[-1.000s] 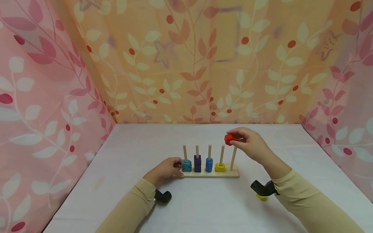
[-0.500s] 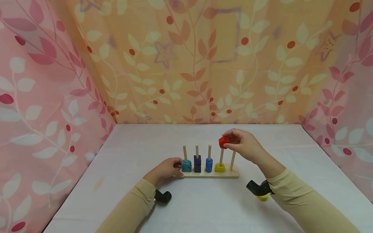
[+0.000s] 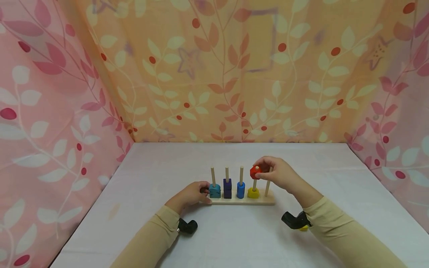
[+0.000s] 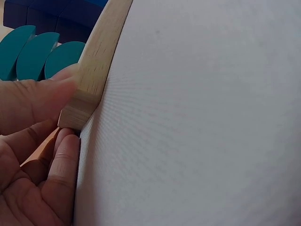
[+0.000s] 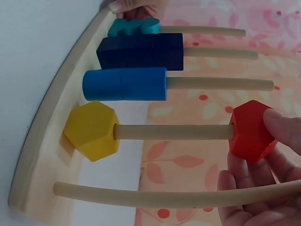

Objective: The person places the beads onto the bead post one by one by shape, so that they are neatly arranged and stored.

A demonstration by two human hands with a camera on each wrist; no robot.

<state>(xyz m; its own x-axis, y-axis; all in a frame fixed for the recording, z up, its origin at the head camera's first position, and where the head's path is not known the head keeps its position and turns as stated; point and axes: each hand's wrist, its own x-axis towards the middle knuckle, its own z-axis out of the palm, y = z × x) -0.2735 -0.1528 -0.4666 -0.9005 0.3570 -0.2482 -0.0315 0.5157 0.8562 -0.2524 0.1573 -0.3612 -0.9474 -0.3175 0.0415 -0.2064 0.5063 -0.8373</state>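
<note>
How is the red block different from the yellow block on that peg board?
The red block sits at the very top of the fourth peg, while the yellow block rests at the bottom against the wooden base. The right hand pinches the red block; nothing touches the yellow one. They differ in colour. Both are hexagonal pieces threaded on the same peg.
</note>
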